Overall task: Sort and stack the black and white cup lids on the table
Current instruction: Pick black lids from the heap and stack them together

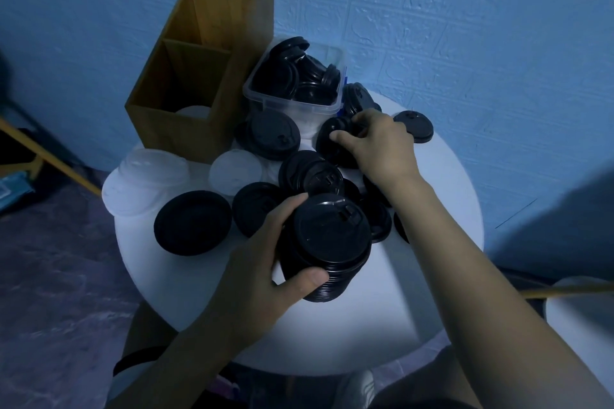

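Observation:
My left hand [265, 262] grips a tall stack of black lids [329, 242] just above the round white table [432, 242]. Farther back, my right hand [372, 143] pinches a single black lid [329, 143] near the plastic tub. Several loose black lids [192, 222] lie scattered over the middle of the table. White lids [146, 176] sit in a pile at the table's left edge, with another white lid [232, 173] beside them.
A clear plastic tub [292, 103] full of black lids stands at the back. To its left is a wooden two-compartment box [186, 129] with white lids inside. A lone black lid [415, 126] lies at the back right. A blue wall is behind.

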Available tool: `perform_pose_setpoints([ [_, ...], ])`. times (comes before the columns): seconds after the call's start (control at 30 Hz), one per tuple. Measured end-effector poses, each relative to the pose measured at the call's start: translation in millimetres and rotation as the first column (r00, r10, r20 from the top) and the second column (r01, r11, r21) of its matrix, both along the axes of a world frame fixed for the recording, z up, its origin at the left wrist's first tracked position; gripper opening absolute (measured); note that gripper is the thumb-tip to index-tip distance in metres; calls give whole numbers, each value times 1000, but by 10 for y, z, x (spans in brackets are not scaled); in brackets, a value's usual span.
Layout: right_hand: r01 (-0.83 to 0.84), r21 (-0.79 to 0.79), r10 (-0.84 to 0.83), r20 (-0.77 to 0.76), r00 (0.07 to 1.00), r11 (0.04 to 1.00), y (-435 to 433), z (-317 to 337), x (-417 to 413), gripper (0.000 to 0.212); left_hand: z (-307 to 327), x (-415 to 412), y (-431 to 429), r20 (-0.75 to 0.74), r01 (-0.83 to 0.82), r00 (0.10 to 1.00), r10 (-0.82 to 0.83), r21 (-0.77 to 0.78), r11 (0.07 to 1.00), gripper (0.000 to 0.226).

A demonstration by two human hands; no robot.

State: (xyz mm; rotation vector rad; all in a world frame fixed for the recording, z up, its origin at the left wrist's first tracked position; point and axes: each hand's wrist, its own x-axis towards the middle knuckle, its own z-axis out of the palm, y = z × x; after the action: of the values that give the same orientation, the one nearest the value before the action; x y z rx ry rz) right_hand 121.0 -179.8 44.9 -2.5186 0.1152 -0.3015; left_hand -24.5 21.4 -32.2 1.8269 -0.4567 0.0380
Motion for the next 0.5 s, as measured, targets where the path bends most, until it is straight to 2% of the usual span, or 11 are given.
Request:
perform_pose_setpoints([
  [0.07, 19, -35, -19, 3, 1000, 999, 25, -13, 29, 43, -2, 3, 0, -3, 7, 1000, -7, -5, 1000, 78],
  [0.17, 30, -5, -30, 5, 1000, 1000, 9, -12, 32, 36, -9, 7, 5, -7, 14, 1000, -14, -10, 1000, 78],
  [0.23, 36, 94, -39, 29, 999, 995, -54, 17, 18, 27, -15, 10, 9, -4, 14, 1000, -14, -7, 1000, 78],
  [0.27, 21, 207, -31, 43, 999, 978, -93, 36, 6, 23, -20, 11, 10, -6, 12, 1000, -12, -5, 1000, 79],
  [0.37, -40, 553, 9, 57, 998, 832, -191, 131, -105, 20, -27, 13, 5, -15, 11, 1000, -11, -6, 1000, 79],
  [0.5, -113, 766, 189, -11, 982, 633, -234, 347, -468, 20, -23, 10, 6, -9, 16, 1000, -17, -19, 1000, 78],
])
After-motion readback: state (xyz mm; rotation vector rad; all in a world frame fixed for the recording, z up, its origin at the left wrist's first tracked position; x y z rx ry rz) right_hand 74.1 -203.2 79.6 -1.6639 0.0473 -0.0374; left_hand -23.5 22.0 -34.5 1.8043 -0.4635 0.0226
